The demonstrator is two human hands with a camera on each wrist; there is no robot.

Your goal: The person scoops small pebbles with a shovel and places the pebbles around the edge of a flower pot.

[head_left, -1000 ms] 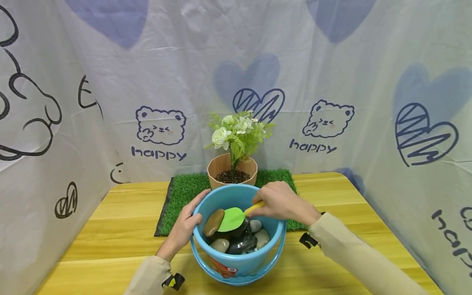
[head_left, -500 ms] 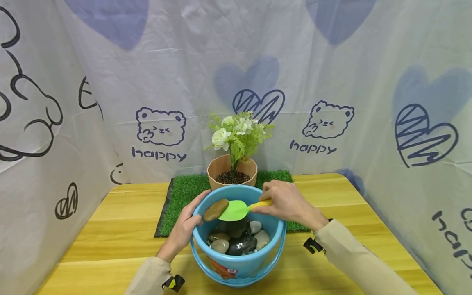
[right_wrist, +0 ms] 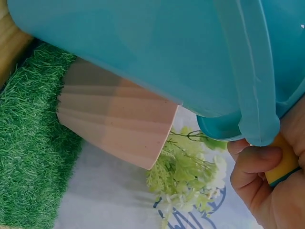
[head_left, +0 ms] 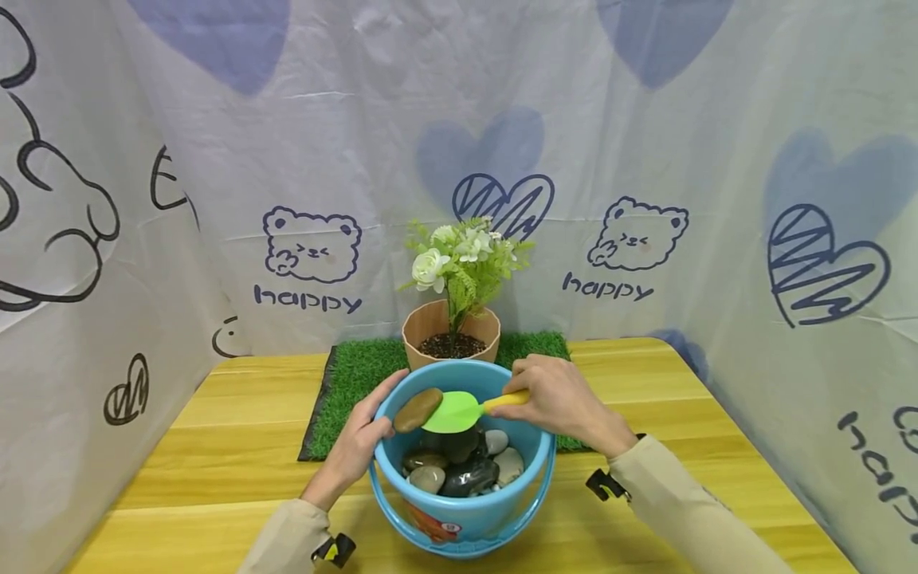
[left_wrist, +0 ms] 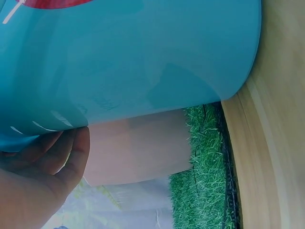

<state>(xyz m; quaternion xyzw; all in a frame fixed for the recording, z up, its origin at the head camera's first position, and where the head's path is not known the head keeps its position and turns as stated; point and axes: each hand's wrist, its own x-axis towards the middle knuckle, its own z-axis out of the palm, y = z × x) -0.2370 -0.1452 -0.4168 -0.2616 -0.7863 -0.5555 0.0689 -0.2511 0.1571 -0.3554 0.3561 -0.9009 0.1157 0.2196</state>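
Note:
A light-blue bucket (head_left: 466, 518) stands on the table, holding several wet stones (head_left: 469, 477), black, brown and grey. At its left rim my left hand (head_left: 362, 434) grips the edge, thumb over the inner side; in the left wrist view the fingers (left_wrist: 71, 155) press the outer wall. My right hand (head_left: 555, 395) grips the yellow handle of a small trowel (head_left: 453, 412) with a green leaf-shaped blade, held over the stones. A brown oval stone (head_left: 418, 410) sits at the blade tip, close to the bucket's left inner wall. Whether it touches the wall, I cannot tell.
Behind the bucket, a peach-coloured pot (head_left: 418, 331) with white flowers (head_left: 448, 263) and dark soil stands on a green turf mat (head_left: 358, 391). The bucket's bail hangs at the front. Printed cloth (head_left: 459, 119) encloses the wooden table (head_left: 688, 414).
The trowel and brown stone have risen away from the stones below, and the right hand has shifted slightly right. During the last half second almost nothing moved. The left hand stays on the rim.

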